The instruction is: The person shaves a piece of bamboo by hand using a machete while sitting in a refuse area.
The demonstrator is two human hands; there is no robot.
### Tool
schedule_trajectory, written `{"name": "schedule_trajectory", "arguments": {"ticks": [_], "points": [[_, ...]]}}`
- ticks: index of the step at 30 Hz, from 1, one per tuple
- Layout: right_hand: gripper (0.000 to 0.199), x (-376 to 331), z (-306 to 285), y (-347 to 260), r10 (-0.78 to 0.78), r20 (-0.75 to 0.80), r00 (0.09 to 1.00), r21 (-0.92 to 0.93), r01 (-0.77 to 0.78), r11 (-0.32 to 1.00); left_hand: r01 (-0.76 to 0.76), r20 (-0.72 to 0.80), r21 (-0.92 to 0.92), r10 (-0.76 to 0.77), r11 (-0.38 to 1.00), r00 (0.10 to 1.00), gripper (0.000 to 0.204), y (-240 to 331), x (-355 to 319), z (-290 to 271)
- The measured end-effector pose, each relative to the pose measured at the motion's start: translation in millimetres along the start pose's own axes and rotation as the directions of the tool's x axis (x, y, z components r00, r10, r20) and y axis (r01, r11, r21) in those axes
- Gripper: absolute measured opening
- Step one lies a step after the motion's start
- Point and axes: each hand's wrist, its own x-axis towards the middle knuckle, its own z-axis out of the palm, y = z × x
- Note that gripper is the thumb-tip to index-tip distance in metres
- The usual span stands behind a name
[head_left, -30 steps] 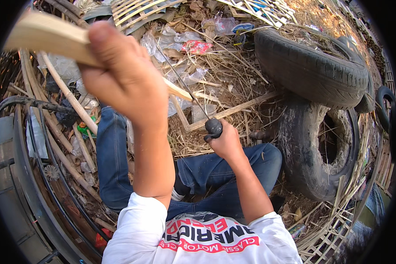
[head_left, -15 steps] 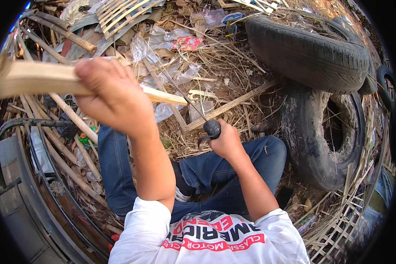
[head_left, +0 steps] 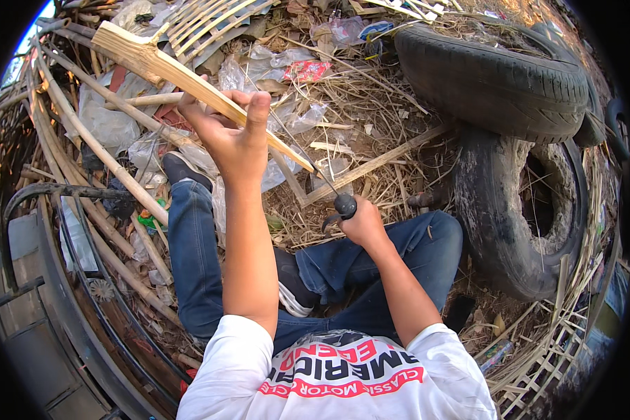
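Gripping tight, the left hand (head_left: 227, 136) holds a bamboo strip (head_left: 189, 84) up; the right hand (head_left: 362, 224) squeezes a knife (head_left: 343, 204). Shaving seems underway; the next cut needs care.

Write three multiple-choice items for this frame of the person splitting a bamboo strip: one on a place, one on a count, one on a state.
1. Where do the tyres lie?
A. on the person's right
B. on the person's left
C. behind the raised hand

2. How many tyres show plainly?
A. one
B. two
C. four

3. How is the bamboo strip held?
A. lying loose on the ground
B. pinched in the raised left hand, slanting down toward the knife
C. gripped by both hands at its ends

Key: 1 A, both tyres sit at the right side of the view. 2 B, one lies flat, the second leans below it. 3 B, the left hand closes on the strip, while the right hand holds the dark knife handle.
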Motion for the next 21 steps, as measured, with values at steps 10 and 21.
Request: {"name": "schedule_trajectory", "arguments": {"ticks": [10,21], "points": [[0.031,-13.1,-34.9,-54.6,-0.188,-0.086,0.978,0.078,0.195,0.978,-0.063,0.031,0.106,0.060,0.992,0.998,0.108,58.6,16.6,-70.4],[0.033,-1.0,1.3,6.4,-0.034,-0.036,0.999,0.113,0.038,0.993,0.224,-0.036,0.110,-0.221,0.968,0.975,0.086,0.7,-4.9,-101.0]]}}
